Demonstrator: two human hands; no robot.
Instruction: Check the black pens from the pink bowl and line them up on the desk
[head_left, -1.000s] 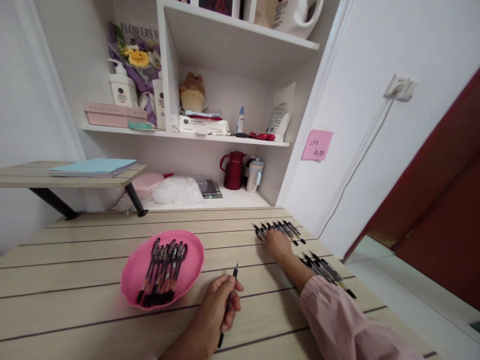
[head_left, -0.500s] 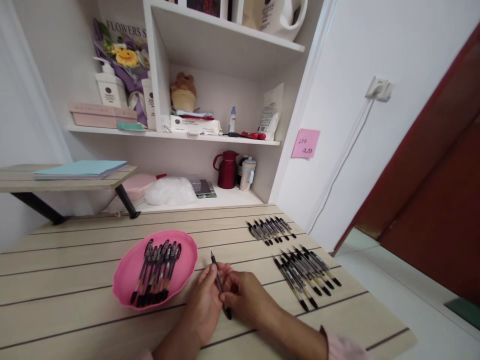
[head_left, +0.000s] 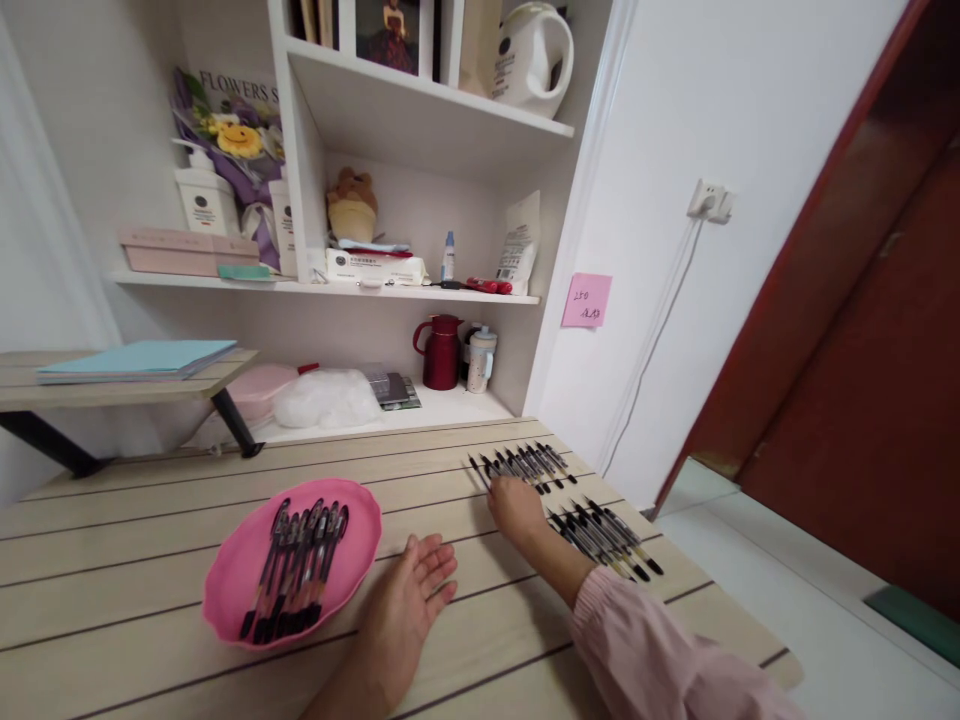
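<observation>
My right hand (head_left: 517, 508) is closed round a pen (head_left: 477, 472) at the left end of the far row of pens (head_left: 537, 462); the pen's tip points away from me and the hand hides its rear part. Nearer, partly behind my right forearm, lies a second row of pens (head_left: 606, 532) with black ends. My left hand (head_left: 409, 605) rests palm up, fingers apart, holding nothing, just right of a pink scalloped plate (head_left: 351, 570). Several capped black pens (head_left: 296, 570) lie side by side in that plate.
Behind the slatted wooden table (head_left: 420, 460) stands a white shelf unit (head_left: 420, 292) with a dark red jug (head_left: 441, 352), a cup (head_left: 481, 360) and a plastic bag (head_left: 326, 398). A small raised stand (head_left: 240, 365) carries blue paper (head_left: 142, 358) at the left.
My right hand has moved away from my left, forward and right to the far row, taking the pen along. My left hand has let go of the pen and opened. The view has shifted slightly.
</observation>
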